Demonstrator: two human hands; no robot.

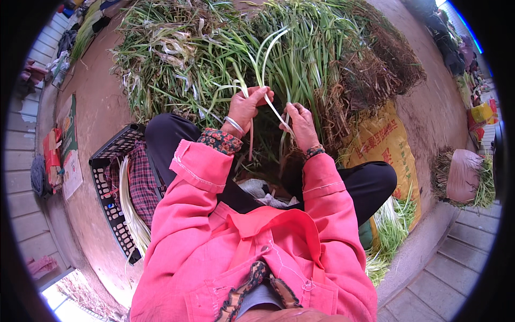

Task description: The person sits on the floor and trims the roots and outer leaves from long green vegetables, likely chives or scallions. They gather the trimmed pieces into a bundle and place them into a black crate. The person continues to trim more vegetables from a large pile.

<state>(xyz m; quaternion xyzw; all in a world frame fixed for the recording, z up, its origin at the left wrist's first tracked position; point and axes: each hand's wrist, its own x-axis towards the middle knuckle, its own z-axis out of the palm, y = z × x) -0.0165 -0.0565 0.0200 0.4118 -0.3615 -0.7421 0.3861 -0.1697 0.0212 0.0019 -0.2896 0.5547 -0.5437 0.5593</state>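
Observation:
My left hand [244, 108], with a silvery bangle at the wrist, grips a few long green-and-white stalks [267, 60] of a leafy plant, possibly garlic shoots. The fingers of my right hand [299, 120] are closed on the pale lower end of a stalk [278, 116] that runs across from the left hand. Both hands are over my crossed legs, side by side. Just beyond them lies a big heap of green plants [314, 48]; matted brown roots [370, 76] show at its right side. Dry, whitish leaves lie on the heap's left part.
To the left stands a black plastic crate [114, 225] with checked cloth [141, 177] and pale trimmed stalks [132, 205]. A yellow woven sack [388, 141] lies at the right, near more green-and-white stalks [392, 225]. Farther right is a wrapped bundle of plants [464, 175].

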